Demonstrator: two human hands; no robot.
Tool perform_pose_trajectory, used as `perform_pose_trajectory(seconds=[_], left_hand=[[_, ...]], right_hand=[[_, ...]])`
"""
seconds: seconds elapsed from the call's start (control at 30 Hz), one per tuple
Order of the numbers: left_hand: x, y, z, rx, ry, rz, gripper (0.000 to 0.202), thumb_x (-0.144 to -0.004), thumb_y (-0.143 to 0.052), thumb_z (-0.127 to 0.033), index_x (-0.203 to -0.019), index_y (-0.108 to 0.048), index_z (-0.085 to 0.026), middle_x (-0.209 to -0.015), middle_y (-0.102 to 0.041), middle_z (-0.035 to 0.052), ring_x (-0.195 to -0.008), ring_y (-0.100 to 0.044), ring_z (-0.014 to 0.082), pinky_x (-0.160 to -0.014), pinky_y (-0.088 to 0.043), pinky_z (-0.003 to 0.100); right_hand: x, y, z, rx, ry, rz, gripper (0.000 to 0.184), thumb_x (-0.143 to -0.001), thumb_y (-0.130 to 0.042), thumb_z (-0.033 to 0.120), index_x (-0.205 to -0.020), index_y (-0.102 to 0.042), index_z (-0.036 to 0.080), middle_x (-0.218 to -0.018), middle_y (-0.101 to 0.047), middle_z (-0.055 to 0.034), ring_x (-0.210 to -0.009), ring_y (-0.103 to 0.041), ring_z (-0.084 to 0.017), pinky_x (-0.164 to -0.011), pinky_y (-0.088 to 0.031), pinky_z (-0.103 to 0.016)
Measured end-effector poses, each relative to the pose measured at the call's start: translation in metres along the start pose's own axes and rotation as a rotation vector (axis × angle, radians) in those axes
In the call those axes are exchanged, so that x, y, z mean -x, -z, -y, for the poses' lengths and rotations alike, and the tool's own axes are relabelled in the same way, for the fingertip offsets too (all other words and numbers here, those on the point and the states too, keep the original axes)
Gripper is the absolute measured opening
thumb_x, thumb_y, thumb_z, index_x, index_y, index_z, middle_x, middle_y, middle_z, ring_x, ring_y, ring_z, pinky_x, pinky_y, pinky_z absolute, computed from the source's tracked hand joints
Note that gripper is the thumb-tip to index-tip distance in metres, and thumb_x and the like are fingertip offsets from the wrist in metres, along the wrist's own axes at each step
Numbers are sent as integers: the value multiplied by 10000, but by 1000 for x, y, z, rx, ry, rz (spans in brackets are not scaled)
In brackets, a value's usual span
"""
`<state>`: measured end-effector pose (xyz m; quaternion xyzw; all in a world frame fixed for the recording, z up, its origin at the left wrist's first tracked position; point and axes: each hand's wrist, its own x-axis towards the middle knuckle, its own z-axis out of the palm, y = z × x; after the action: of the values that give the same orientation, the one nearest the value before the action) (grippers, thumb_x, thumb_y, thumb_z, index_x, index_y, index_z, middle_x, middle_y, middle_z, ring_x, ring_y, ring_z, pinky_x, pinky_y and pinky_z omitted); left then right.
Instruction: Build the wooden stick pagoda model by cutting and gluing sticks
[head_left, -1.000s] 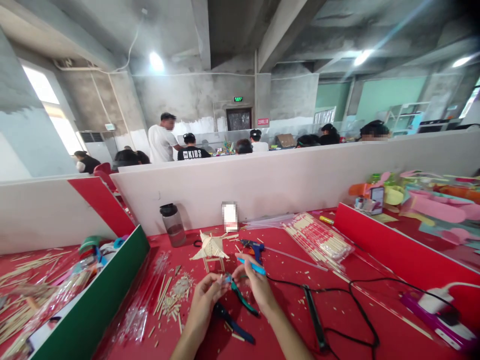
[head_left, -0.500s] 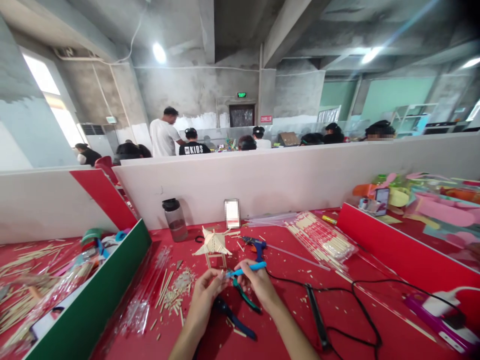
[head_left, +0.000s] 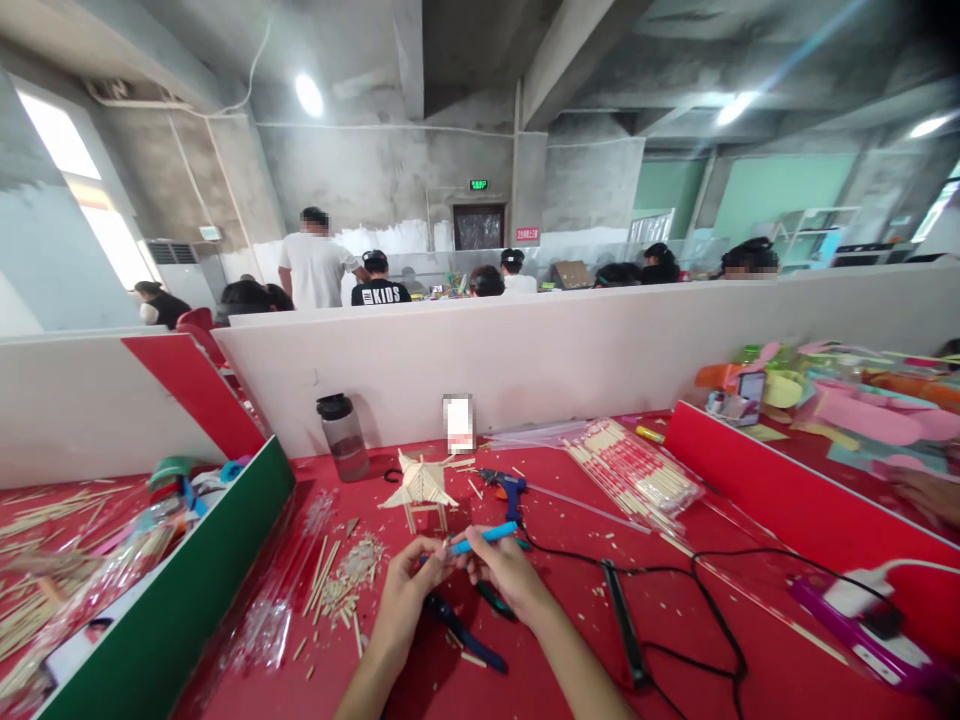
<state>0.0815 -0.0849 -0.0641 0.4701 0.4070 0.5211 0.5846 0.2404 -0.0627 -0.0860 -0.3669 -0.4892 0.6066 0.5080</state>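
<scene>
My right hand [head_left: 504, 572] is closed round a light blue pen-like tool [head_left: 482, 539], its tip pointing left. My left hand [head_left: 406, 592] pinches something small at that tip; I cannot make out what. Both hands hover low over the red table [head_left: 675, 640]. Under them lie pliers with dark blue handles [head_left: 463, 634] and another green-handled tool [head_left: 495, 600]. Just beyond the hands stands a small pavilion model made of sticks [head_left: 418, 487].
A blue glue gun [head_left: 507, 487] with a black cord [head_left: 697, 600] lies behind. A bag of sticks [head_left: 637, 478] is at right, stick scraps [head_left: 352, 575] at left, a dark bottle [head_left: 342, 437] by the white partition [head_left: 570, 360]. Green and red dividers flank the table. Other people sit beyond.
The blue tool has swung from tilted to nearly level, with its tip at my left fingers. Both hands stay together. The view has shifted slightly.
</scene>
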Motion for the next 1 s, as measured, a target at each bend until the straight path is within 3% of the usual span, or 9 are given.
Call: perform_pose_trajectory(seconds=[0.23,0.37,0.43,0.5,0.57,0.63,0.8,1.0], left_hand=[[-1,3,-4,-65,14,-96,360,-667,-839,-506,-774,-716,-184,-899,-722,44,-908,-667,240,-833,-557,316],[-2,7,-8,-96,1,-140,393,-643,-841,-534,-744,-706,-179,-833,-692,34,-832,-643,215,-771,-555,287],[-2,8,-10,-116,-2,-140,401,-649,-833,-544,-752,-704,-178,-818,-680,29,-806,-629,203,-734,-544,265],[-2,9,-11,-130,-3,-129,393,-670,-820,-544,-774,-707,-182,-818,-672,23,-802,-618,196,-720,-533,251],[-2,10,-11,-134,-13,-112,384,-684,-813,-539,-790,-711,-185,-827,-670,21,-810,-613,195,-716,-527,244],[-3,11,-11,-128,-26,-107,385,-678,-816,-539,-789,-715,-184,-813,-667,19,-787,-608,191,-705,-525,243],[-4,12,-7,-114,-39,-98,367,-697,-805,-530,-768,-717,-181,-750,-660,7,-722,-603,170,-685,-511,234],[-5,13,-6,-124,-44,-93,375,-705,-781,-546,-764,-695,-185,-743,-654,1,-732,-605,177,-683,-507,241]], right_hand=[[1,13,13,278,78,-78,485,-867,-574,648,-769,-644,178,-572,-583,22,-479,-500,-121,-481,-386,-232],[13,27,43,513,159,-149,438,-880,-636,516,-590,-541,203,-544,-546,14,-579,-551,-164,-609,-386,-272],[23,29,59,635,191,-187,378,-888,-653,456,-622,-569,201,-586,-587,-10,-636,-581,-189,-669,-381,-293],[32,27,66,970,259,-234,321,-964,-555,429,-762,-637,193,-771,-694,-68,-781,-645,-222,-737,-389,-301],[37,26,61,1204,218,-264,315,-1011,-485,400,-866,-665,186,-902,-731,-111,-900,-666,-239,-776,-391,-295],[39,26,45,1333,67,-240,286,-996,-519,350,-841,-679,170,-847,-739,-128,-849,-684,-245,-711,-388,-285],[38,32,12,1402,-38,-246,267,-993,-533,316,-879,-698,140,-892,-748,-173,-878,-701,-265,-692,-391,-279],[40,40,18,1439,-66,-197,306,-995,-533,408,-895,-705,176,-877,-766,-115,-849,-718,-238,-659,-388,-255]])
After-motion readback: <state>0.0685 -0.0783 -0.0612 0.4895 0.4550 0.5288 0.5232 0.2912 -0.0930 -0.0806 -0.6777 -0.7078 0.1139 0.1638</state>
